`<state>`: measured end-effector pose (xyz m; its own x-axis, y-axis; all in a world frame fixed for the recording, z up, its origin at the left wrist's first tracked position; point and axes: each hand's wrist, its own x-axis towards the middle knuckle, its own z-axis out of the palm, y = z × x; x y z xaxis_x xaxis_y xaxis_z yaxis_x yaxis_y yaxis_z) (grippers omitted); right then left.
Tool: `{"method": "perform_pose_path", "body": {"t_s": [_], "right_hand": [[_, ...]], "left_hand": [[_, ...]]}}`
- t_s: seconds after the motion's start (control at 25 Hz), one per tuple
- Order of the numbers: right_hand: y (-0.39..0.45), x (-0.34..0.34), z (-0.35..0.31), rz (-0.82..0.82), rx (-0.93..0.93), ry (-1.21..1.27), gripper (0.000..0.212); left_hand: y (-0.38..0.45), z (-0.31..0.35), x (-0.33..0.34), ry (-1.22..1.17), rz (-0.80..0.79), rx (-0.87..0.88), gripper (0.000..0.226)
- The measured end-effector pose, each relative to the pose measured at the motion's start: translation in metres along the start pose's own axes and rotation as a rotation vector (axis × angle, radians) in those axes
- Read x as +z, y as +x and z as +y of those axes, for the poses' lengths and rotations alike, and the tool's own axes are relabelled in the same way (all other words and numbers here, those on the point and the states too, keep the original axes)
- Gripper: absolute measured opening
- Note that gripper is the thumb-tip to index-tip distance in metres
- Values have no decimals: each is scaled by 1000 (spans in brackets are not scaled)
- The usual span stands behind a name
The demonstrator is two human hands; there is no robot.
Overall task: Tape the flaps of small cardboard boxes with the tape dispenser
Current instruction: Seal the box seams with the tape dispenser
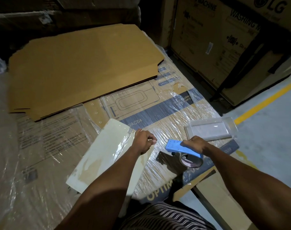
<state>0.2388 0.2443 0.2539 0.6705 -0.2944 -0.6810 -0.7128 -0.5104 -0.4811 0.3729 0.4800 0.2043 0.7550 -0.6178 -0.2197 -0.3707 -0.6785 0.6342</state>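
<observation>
**Box and dispenser both in hand**

While gripping the far right corner of the pale box (106, 156), left hand (144, 141) curled tight, fingers folded over the edge. Box lying flat and angled on the wrapped carton (164, 117), long side running from near left to far right, a strip of clear tape glinting along its top seam. Left forearm stretched across the box's near right part.

Over to the right: right hand (197, 144) wrapped round the blue dispenser (179, 146), fingers closed over the handle, blue nose pointing left toward the box. Tape roll (190, 159) hanging under the handle, just above the carton's film, casting a dark shadow to its left. Dispenser near the box's right corner but apart from it, a gap of shiny film between the two hands. Whether a strand of tape runs between them: cannot tell.

Just beyond the right hand, a clear tray (211, 128) resting flat on the carton near its right edge. Far left, a big brown sheet (85, 63) of cardboard spread over the carton. Far right, tall boxes (216, 39) printed "WASHING MACHINE", standing on the grey floor (271, 133) with a yellow line (264, 100) running past. Near right, another pale cardboard piece (221, 196) below the right forearm.
</observation>
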Motion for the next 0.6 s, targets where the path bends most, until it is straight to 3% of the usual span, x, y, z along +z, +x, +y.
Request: {"method": "perform_pose_path", "body": {"t_s": [0.32,0.6], "right_hand": [[0,19,-47,21,61,-284,55],[0,45,-105,241,86,-590,64]], "left_hand": [[-4,3,-1,47,-9,51,22],[-11,13,1,13,123,72,20]]}}
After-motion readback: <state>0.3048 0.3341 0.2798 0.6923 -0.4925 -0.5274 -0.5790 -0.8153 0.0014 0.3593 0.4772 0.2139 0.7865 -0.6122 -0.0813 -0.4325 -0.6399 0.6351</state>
